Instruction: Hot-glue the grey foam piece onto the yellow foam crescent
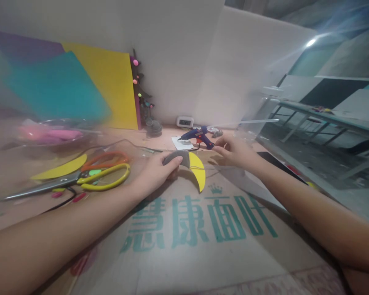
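Note:
My left hand [169,166] pinches a curved crescent piece, dark grey at the held end and yellow [198,172] toward its pointed tip. A thin strand crosses the yellow part. Beyond it, a dark blue glue gun [195,134] lies with its nozzle over a small white card [182,143]; a long clear stick extends from it to the right. My right hand [227,149] is at the glue gun's handle, thumb and fingers closed around its lower end. Below the hands lies a sheet [184,262] printed with green characters.
Yellow-handled scissors [104,178], an orange-handled pair [106,159] and a yellow cut piece [63,167] lie at left. Behind them are a clear bowl [55,137] with pink items and coloured sheets [58,88]. A small white clock [185,121] stands by the wall.

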The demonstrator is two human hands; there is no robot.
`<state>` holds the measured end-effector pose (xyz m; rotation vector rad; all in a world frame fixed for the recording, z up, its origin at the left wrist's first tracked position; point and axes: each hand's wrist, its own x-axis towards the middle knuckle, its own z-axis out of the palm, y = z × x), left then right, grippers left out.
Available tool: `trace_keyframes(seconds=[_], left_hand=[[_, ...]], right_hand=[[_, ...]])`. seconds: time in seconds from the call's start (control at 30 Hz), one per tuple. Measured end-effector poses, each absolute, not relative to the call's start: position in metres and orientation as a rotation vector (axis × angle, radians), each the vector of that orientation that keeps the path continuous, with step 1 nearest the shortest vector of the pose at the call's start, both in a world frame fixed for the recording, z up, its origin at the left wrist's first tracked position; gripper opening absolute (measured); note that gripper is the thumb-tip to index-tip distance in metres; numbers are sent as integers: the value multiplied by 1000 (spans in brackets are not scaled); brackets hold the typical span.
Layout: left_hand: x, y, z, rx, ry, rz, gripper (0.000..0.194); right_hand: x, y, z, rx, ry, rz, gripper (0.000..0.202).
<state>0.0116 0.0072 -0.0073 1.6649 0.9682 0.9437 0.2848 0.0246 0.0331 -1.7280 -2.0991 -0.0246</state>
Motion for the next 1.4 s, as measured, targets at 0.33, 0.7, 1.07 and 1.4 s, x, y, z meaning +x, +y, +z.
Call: trace_keyframes(seconds=[0.33,0.7,1.07,1.4], left_hand=[[12,10,-12,1631,974,949,36],[15,4,-6,1566,946,967,32],[14,6,-8,1559,929,981,34],[9,9,-12,1646,985,998,36]], right_hand=[[286,69,28,-1771,-1987,196,62],[253,93,14,-1776,-1881,368,26],[263,62,42,-1704,-1742,335,30],[260,-33,32,-1568,-1730,323,21]])
